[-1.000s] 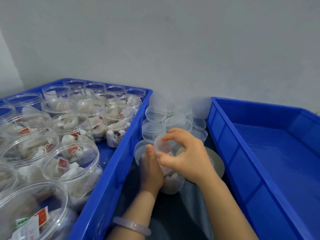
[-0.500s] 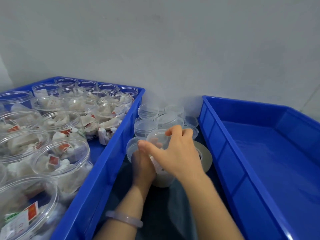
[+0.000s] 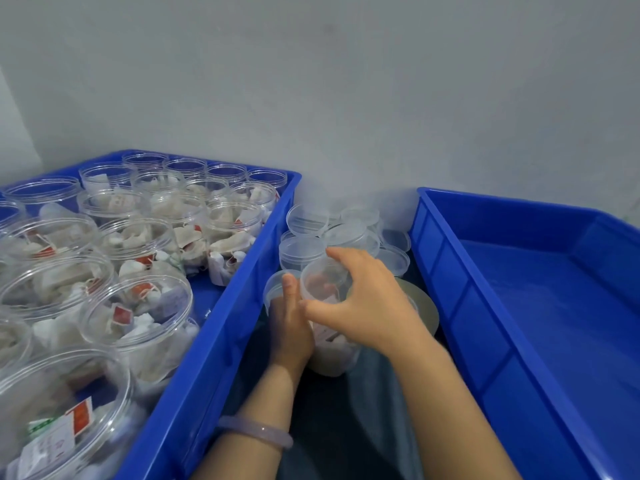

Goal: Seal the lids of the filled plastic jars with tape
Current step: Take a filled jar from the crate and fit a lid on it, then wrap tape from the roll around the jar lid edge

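Observation:
A filled clear plastic jar [image 3: 330, 355] stands between the two blue trays. My left hand [image 3: 291, 327] holds its side, thumb up against the wall. From above, my right hand [image 3: 367, 303] grips the clear lid [image 3: 320, 277] on the jar's mouth with curled fingers and thumb. A roll of tape [image 3: 424, 308] lies flat just behind the jar, mostly hidden by my right hand.
The left blue tray [image 3: 221, 327] holds several open jars [image 3: 138, 306] filled with tea bags. Several loose clear lids [image 3: 306, 220] are piled by the wall behind the jar. The right blue tray [image 3: 450, 299] holds nothing in view. A bracelet [image 3: 256, 433] is on my left wrist.
My right hand has turned on the lid, fingers shifting round its rim. The left hand keeps its hold on the jar. The view has shifted slightly.

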A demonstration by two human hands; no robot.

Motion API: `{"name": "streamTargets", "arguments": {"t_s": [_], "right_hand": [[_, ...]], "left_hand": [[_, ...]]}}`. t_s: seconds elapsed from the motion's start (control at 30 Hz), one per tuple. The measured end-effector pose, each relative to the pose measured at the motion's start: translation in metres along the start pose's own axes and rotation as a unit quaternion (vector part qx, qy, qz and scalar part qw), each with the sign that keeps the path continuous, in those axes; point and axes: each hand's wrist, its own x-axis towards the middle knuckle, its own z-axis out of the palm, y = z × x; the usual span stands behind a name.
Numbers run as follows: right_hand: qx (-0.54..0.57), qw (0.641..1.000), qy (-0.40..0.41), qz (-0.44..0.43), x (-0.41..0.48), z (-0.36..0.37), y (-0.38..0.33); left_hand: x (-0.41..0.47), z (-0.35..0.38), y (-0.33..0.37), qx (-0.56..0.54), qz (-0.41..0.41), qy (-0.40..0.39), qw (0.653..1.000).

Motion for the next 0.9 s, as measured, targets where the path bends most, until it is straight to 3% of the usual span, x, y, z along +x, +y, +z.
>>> {"name": "streamTargets", "arguments": {"t_s": [0.1, 0.2, 0.27, 0.33, 0.4, 0.43, 0.5, 0.57, 0.6, 0.7, 0.77, 0.83, 0.9], "right_hand": [[0.008, 1.000, -0.007, -0.023, 0.001, -0.003, 0.004], [0.031, 0.993, 0.117, 0.009, -0.002, 0.015, -0.003], [0.016, 0.988, 0.155, 0.015, -0.004, 0.024, -0.005], [0.120, 0.987, 0.102, 0.025, 0.000, 0.016, 0.003], [0.283, 0.954, 0.062, 0.076, 0.003, 0.001, 0.016], [0.292, 0.947, 0.067, 0.113, 0.003, -0.003, 0.030], [0.079, 0.977, -0.007, 0.196, -0.001, -0.003, 0.057], [-0.136, 0.958, -0.132, 0.216, -0.013, 0.010, 0.077], [-0.188, 0.948, -0.149, 0.208, -0.017, 0.019, 0.083], [-0.191, 0.966, -0.038, 0.169, -0.026, 0.028, 0.080], [-0.081, 0.982, 0.065, 0.160, -0.033, 0.022, 0.073], [0.086, 0.967, 0.176, 0.162, -0.042, 0.014, 0.059], [0.187, 0.937, 0.258, 0.144, -0.049, 0.008, 0.050]], "left_hand": [[-0.003, 0.000, 0.005, 0.000, -0.003, -0.002, 1.000], [-0.004, 0.008, 0.008, 0.072, 0.040, 0.065, 0.994], [-0.004, 0.010, 0.008, 0.109, 0.042, 0.069, 0.991], [-0.006, 0.008, 0.009, 0.121, 0.069, 0.094, 0.986], [-0.008, 0.007, 0.010, 0.103, 0.069, 0.134, 0.983], [-0.008, 0.006, 0.009, 0.106, 0.065, 0.160, 0.979], [-0.005, 0.005, 0.008, 0.112, 0.047, 0.213, 0.969], [-0.001, 0.002, 0.009, 0.112, 0.034, 0.242, 0.963], [0.002, 0.001, 0.010, 0.109, 0.029, 0.247, 0.962], [0.002, 0.001, 0.010, 0.125, 0.039, 0.241, 0.962], [-0.006, 0.002, 0.014, 0.162, 0.097, 0.227, 0.955], [-0.019, 0.005, 0.025, 0.221, 0.219, 0.198, 0.929], [-0.033, 0.008, 0.031, 0.295, 0.356, 0.145, 0.875]]}}
